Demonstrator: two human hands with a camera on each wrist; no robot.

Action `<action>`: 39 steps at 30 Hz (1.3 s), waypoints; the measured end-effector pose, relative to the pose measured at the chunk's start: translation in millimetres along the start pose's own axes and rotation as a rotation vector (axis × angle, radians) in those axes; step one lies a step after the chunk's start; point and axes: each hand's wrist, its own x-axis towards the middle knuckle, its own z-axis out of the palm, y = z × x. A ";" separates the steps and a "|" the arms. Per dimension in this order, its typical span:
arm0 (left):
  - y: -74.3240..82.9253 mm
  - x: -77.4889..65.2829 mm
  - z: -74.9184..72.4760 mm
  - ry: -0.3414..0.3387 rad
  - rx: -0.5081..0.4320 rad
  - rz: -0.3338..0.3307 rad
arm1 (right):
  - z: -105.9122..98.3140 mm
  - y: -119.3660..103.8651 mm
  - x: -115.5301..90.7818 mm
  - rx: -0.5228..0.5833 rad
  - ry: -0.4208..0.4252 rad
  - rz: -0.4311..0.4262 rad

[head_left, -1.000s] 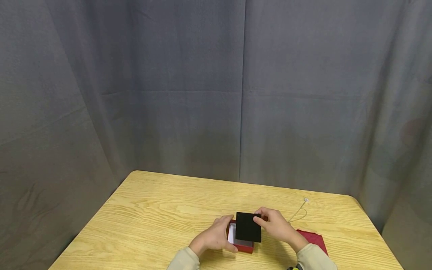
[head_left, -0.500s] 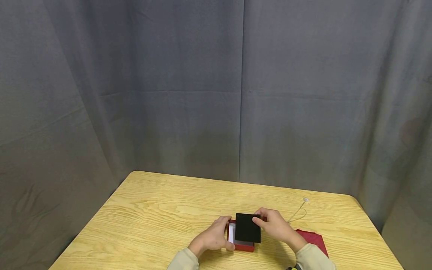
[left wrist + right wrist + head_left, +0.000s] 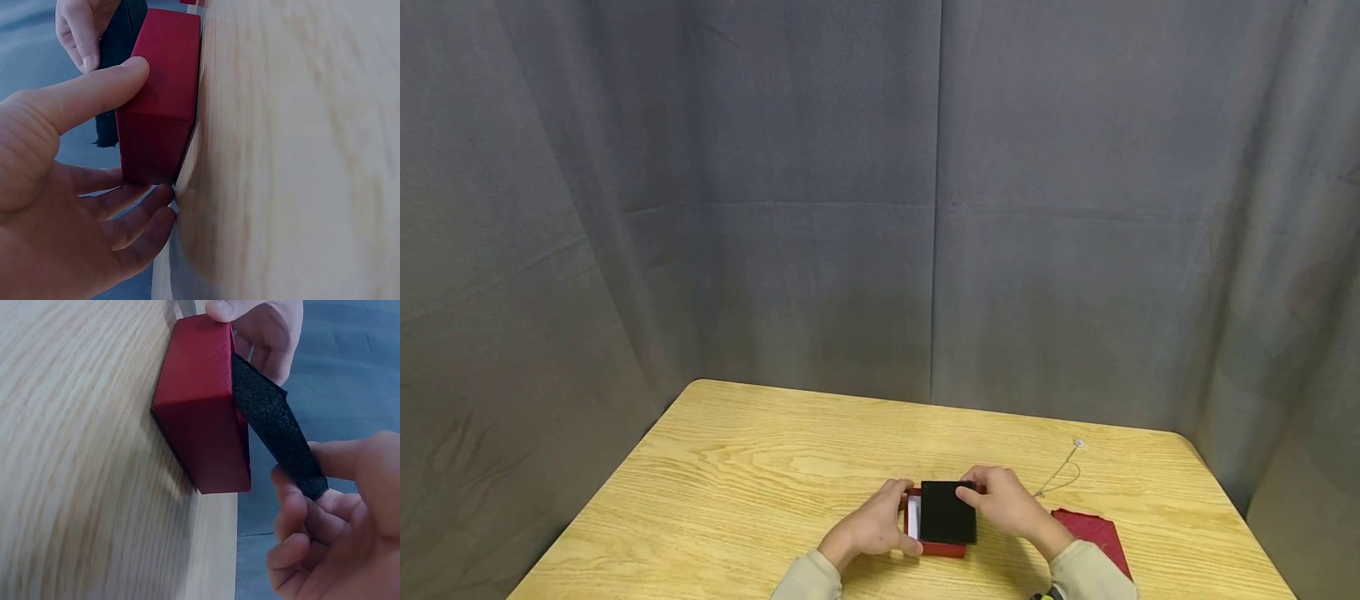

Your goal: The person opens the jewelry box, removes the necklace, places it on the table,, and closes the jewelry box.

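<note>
A small open red box (image 3: 943, 550) with a white inside stands on the table. My left hand (image 3: 874, 525) grips its left side, thumb on the near wall (image 3: 165, 69) and fingers round the far corner. A square black foam pad (image 3: 947, 512) covers most of the opening; a strip of white shows at the left. My right hand (image 3: 1007, 504) pinches the pad's right edge between thumb and fingers. In the right wrist view the foam (image 3: 269, 412) tilts, its far end at the box's mouth and its held end raised outside. The box's floor is mostly hidden.
On the wooden table (image 3: 760, 467), a dark red flat piece (image 3: 1093, 537), perhaps a pouch, lies beside the right forearm. Behind it is a thin cord or chain (image 3: 1060, 477) with a small white tag (image 3: 1078, 443). A grey curtain (image 3: 820, 250) hangs behind the table.
The right hand has lowered the foam pad slightly toward the box and a little to the left. My left hand keeps its grip on the box.
</note>
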 end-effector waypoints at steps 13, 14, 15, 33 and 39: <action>-0.5 1.8 -0.6 -0.005 -0.008 0.018 | 3.9 -0.8 3.8 -0.052 0.006 -0.037; -0.6 1.9 -0.7 -0.006 -0.005 0.017 | 4.0 -0.9 3.7 -0.050 0.009 -0.040; -0.5 1.8 -0.8 -0.006 -0.005 0.017 | 4.2 -0.9 3.7 -0.053 0.009 -0.057; -2.2 2.4 0.7 -0.020 -0.011 -0.002 | 15.7 -5.2 7.2 -0.039 -0.027 -0.025; -2.5 3.7 0.6 -0.020 -0.004 -0.008 | 18.7 -4.6 8.5 -0.048 -0.017 -0.038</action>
